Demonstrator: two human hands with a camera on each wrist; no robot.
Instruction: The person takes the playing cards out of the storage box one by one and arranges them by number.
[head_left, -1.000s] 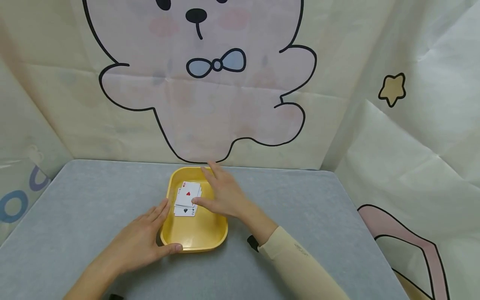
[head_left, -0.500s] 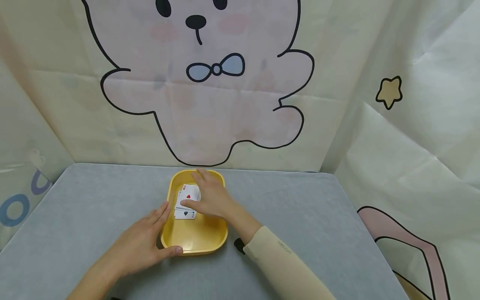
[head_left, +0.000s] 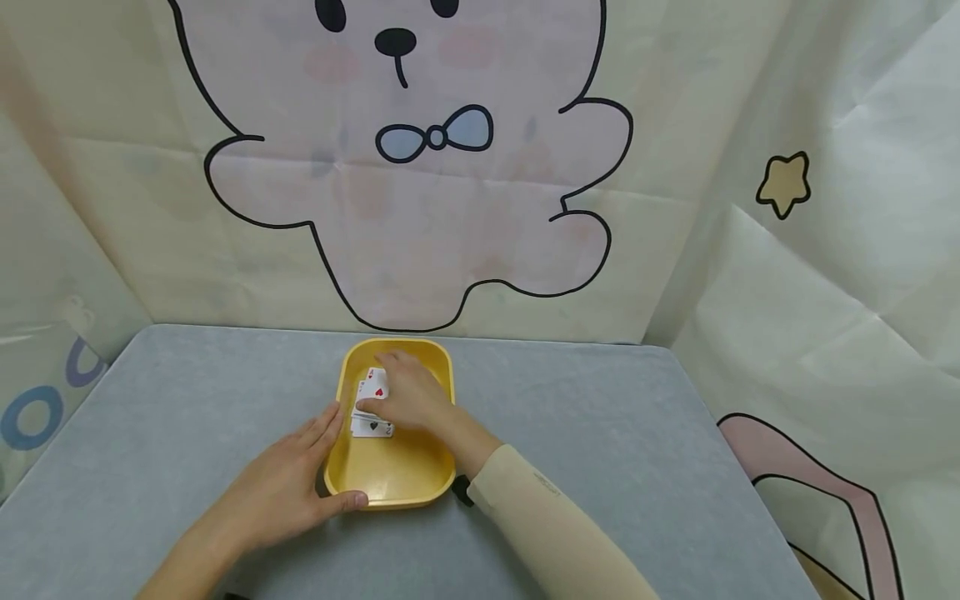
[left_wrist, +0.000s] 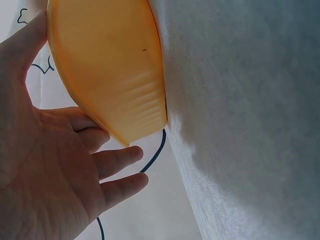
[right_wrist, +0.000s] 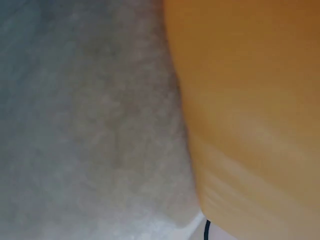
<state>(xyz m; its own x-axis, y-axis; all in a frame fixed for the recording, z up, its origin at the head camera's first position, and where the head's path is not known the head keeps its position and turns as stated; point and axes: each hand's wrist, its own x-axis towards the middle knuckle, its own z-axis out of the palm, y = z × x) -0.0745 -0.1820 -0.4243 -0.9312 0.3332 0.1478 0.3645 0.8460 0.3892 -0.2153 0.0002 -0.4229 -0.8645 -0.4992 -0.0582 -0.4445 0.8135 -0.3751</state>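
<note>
A yellow tray (head_left: 390,479) stands on the grey cloth of the table. Inside it, toward the far left, lies a small loose stack of playing cards (head_left: 371,428), with an ace of hearts (head_left: 378,385) on top and a two of spades peeking out at the near end. My left hand (head_left: 281,479) rests along the tray's left side, fingertips at the rim and thumb at the near corner. In the left wrist view its fingers (left_wrist: 117,162) are spread beside the tray wall. Reaching over the right rim, my right hand (head_left: 412,396) covers part of the stack, thumb over the cards' left side.
The grey tabletop (head_left: 585,433) extends on both sides of the tray. Behind it hangs a cream cloth backdrop (head_left: 675,83) with a cartoon animal. The right wrist view has only the tray's outer wall (right_wrist: 250,125) and the table.
My right hand has moved left and further into the tray, over the cards. The left hand keeps its place at the tray's side.
</note>
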